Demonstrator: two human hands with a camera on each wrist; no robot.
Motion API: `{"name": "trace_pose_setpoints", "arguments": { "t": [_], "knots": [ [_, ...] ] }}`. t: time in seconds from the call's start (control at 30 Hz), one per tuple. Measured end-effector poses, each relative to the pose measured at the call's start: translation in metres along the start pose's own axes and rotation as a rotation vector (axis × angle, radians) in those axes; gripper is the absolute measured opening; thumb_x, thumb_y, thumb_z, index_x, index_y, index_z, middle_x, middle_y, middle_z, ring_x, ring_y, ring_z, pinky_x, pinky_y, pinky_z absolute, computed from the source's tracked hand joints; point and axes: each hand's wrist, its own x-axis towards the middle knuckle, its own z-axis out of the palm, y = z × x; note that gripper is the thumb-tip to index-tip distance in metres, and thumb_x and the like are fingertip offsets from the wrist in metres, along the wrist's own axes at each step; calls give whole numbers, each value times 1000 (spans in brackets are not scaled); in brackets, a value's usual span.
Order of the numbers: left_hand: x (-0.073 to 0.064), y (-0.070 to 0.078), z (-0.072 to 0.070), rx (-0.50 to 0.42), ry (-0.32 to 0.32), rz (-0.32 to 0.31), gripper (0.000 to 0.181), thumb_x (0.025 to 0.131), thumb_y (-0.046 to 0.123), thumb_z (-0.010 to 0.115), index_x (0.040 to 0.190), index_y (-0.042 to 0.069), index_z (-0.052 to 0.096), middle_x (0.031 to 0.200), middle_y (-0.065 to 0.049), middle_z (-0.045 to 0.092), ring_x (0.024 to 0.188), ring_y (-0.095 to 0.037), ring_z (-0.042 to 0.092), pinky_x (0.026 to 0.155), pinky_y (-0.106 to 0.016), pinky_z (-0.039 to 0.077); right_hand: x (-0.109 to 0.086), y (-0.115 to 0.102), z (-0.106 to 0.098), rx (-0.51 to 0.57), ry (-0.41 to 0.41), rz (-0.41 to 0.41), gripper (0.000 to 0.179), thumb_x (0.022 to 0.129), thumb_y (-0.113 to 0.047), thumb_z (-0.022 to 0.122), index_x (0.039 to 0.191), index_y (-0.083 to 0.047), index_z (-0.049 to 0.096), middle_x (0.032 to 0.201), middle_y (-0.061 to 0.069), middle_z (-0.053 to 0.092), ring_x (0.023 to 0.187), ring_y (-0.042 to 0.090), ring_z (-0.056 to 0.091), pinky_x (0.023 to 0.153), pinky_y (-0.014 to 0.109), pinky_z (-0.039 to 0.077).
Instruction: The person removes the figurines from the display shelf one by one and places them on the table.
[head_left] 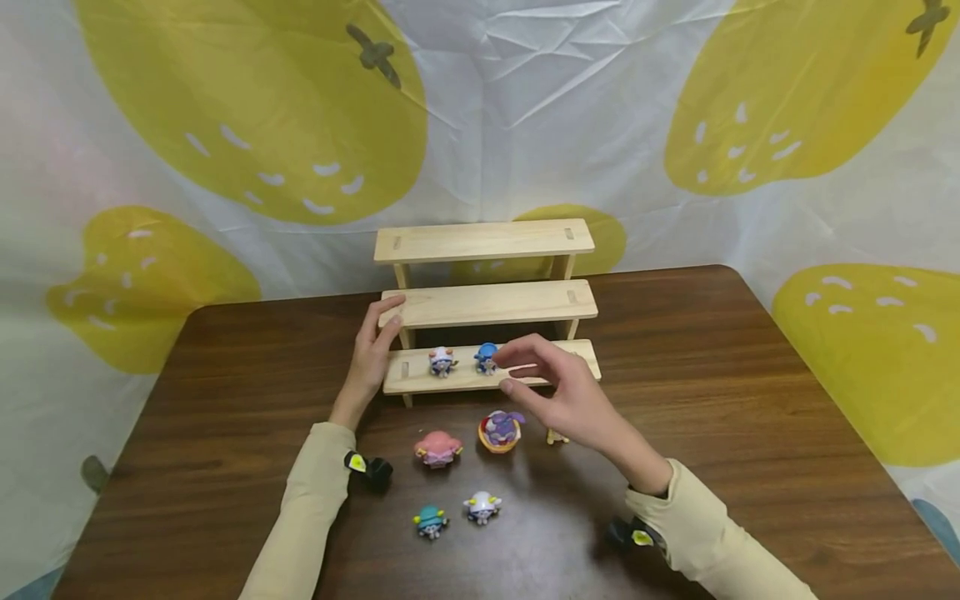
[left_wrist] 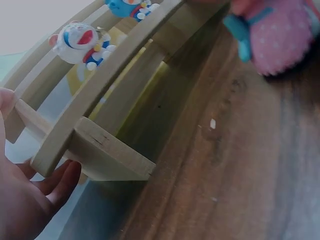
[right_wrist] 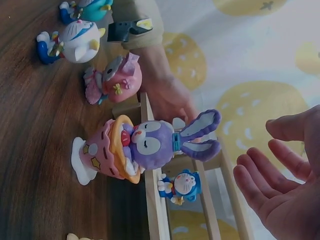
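Observation:
A three-step wooden display shelf (head_left: 487, 304) stands at the back of the table. My left hand (head_left: 369, 358) grips its left end by the middle step; in the left wrist view, fingers (left_wrist: 65, 182) curl round the wood. On the lowest step stand a white-headed figurine (head_left: 442, 362) and, to its right, a blue-hatted figurine (head_left: 487, 357). Just right of the blue-hatted one hovers my right hand (head_left: 573, 396), fingers loosely bent and holding nothing. The right wrist view shows a gap between this hand (right_wrist: 285, 185) and the blue-hatted figurine (right_wrist: 182, 186).
In front of the shelf stand a pink figurine (head_left: 438, 448) and a purple rabbit figurine (head_left: 500, 430) in a cup. Nearer me are a teal-hatted figurine (head_left: 431, 522) and a white-hatted one (head_left: 482, 507). A small yellowish figurine (head_left: 557, 437) is partly hidden by my right hand.

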Motion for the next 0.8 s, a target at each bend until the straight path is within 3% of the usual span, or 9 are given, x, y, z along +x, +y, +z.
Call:
{"name": "trace_pose_setpoints", "arguments": {
  "t": [0.3, 0.43, 0.6, 0.8],
  "knots": [
    [10, 4, -1, -4, -9, -40, 40, 99, -1, 47, 137, -12, 50, 146, -30, 46, 144, -36, 35, 119, -44, 23, 10, 15, -1, -88, 16, 61, 31, 90, 0, 73, 119, 1, 62, 119, 21, 69, 112, 37, 66, 95, 45, 55],
    [14, 7, 0, -27, -23, -70, 44, 95, -3, 46, 138, -12, 49, 148, -29, 45, 139, -33, 37, 113, -37, 27, 15, 17, -1, -119, 31, 89, 32, 90, 0, 73, 120, 3, 62, 120, 22, 68, 113, 38, 66, 96, 47, 55],
    [19, 10, 3, -53, 14, -82, 47, 89, -6, 45, 134, -14, 50, 144, -31, 46, 129, -30, 40, 99, -27, 30, 22, 16, 1, -163, 28, 99, 31, 89, -3, 74, 119, 1, 64, 118, 20, 69, 113, 36, 66, 98, 49, 53],
    [22, 8, 9, -83, 62, -71, 45, 85, -6, 42, 128, -17, 49, 137, -34, 48, 126, -29, 42, 99, -28, 28, 28, 24, 1, -227, 6, 144, 29, 89, -6, 74, 117, 1, 67, 118, 17, 70, 115, 37, 65, 97, 48, 54]
  ]
}}
